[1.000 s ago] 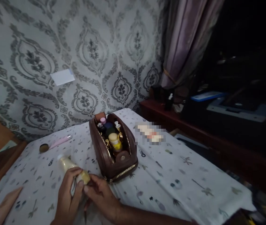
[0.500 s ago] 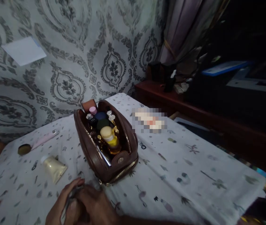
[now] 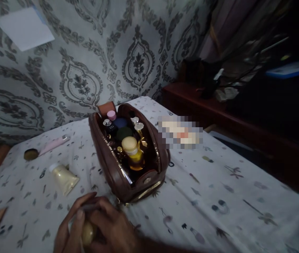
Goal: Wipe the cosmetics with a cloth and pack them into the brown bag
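My left hand (image 3: 69, 226) is closed at the bottom of the head view, its fingers curled around a small rounded item (image 3: 88, 232) with a yellowish-gold surface. My right hand (image 3: 114, 219) presses against the same item from the other side, fingers bent over it. Most of it is hidden, so its kind is unclear. Just beyond my hands stands a brown zippered toiletry bag (image 3: 110, 175), unzipped. Inside it are a yellow bottle with a cream cap (image 3: 133, 153), a pink cap (image 3: 111, 115) and several perfume-like bottles. A pale gold squeeze tube (image 3: 64, 178) lies left of the bag.
A pink tube (image 3: 53, 144) and a dark round lid (image 3: 31, 154) lie at the far left of the patterned tablecloth (image 3: 204, 211). A blurred-out item (image 3: 180, 132) is right of the bag. Patterned wall behind; dark red furniture (image 3: 191, 102) at right.
The view has shifted, so the bag and table sit farther right. My fingers have moved around the held item, and more of its yellowish surface shows.
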Tool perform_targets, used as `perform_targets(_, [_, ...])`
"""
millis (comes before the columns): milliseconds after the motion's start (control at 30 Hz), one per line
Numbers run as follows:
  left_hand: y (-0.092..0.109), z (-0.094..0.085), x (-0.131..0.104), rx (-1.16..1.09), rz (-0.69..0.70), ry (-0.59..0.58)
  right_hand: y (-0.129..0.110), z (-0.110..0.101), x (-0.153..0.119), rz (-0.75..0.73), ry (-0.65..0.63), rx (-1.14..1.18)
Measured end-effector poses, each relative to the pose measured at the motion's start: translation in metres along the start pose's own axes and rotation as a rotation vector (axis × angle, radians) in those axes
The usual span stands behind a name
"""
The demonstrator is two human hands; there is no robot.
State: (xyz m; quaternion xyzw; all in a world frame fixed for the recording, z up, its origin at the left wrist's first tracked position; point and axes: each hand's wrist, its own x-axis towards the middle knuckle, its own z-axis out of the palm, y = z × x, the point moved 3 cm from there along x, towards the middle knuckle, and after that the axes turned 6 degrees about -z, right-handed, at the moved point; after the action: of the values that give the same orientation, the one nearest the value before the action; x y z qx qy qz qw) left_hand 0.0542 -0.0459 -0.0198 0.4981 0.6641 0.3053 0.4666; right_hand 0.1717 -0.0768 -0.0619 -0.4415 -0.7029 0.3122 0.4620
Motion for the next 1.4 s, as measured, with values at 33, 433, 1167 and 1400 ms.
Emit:
perform_targets(33, [0.001,0.000,0.002,-0.044,0.012,-0.030,-0.004,-0.005,0.003,0.036,0.040,0.091])
perform_targets(433, [0.012,0.019,-0.013,-0.659,-0.024,-0.176,-0.018,-0.020,0.012,0.215,0.260,0.511])
perform_targets(1167, [0.018,0.004,-0.021,-0.405,0.339,-0.234,-0.028,-0.020,0.017,0.236,0.179,0.848])
perform_targets(1400, [0.015,-0.003,-0.013,-0.139,0.512,-0.092,-0.030,-0.021,0.015,0.217,0.224,0.828])
